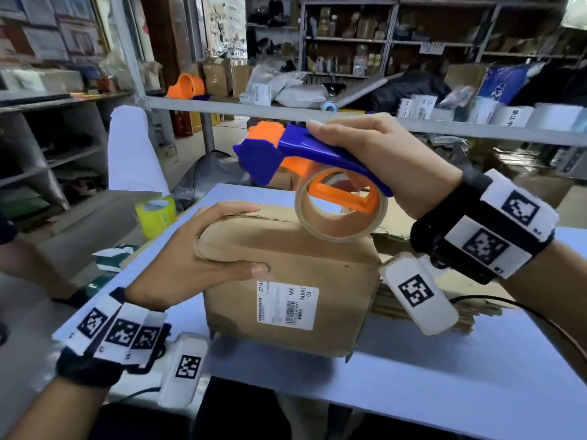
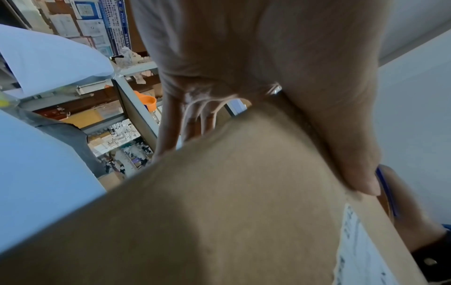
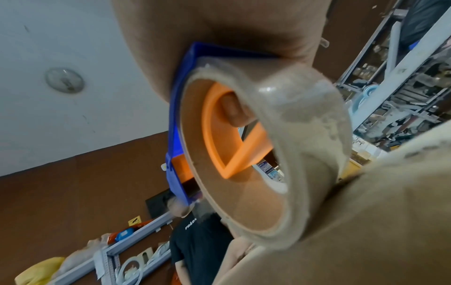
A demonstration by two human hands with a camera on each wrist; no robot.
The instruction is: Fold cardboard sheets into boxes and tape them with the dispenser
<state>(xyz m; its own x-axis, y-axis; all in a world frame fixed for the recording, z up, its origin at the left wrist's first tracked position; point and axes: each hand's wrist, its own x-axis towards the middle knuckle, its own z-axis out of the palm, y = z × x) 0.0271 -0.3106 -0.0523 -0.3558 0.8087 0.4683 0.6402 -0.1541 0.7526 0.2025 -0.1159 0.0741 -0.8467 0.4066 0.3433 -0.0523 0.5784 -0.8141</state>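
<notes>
A folded brown cardboard box (image 1: 286, 281) with a white shipping label stands on the white table (image 1: 413, 392). My left hand (image 1: 203, 249) grips its upper left corner, fingers over the top flap and thumb on the front face; the same box (image 2: 219, 212) fills the left wrist view under my palm. My right hand (image 1: 374, 154) holds a blue and orange tape dispenser (image 1: 286, 154) by its handle, just above the box's top seam. Its clear tape roll (image 1: 341, 206) hangs at the box's top right edge. In the right wrist view the tape roll (image 3: 268, 154) sits close against the cardboard.
A stack of flat cardboard sheets (image 1: 422, 300) lies right of the box. A yellow tape roll (image 1: 155, 214) sits beyond the table's left edge. A metal shelf rail (image 1: 222, 106) with parcels crosses behind. A person in a black shirt (image 3: 195, 241) stands nearby.
</notes>
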